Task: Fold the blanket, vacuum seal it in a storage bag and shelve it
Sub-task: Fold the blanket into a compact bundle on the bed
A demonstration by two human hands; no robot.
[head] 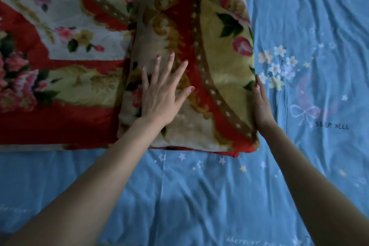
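A thick floral blanket (209,46) in red, cream and green lies on the bed. Its right part is doubled over into a tall folded stack, while a flat single layer of it stretches away to the left (60,66). My left hand (163,94) presses flat on top of the stack with fingers spread. My right hand (261,104) rests with straight fingers against the stack's right side edge. Neither hand grips the fabric.
A blue bedsheet (199,195) with stars, flowers and a bow print covers the whole bed. It is wrinkled at the right (319,16). No storage bag or vacuum is in view.
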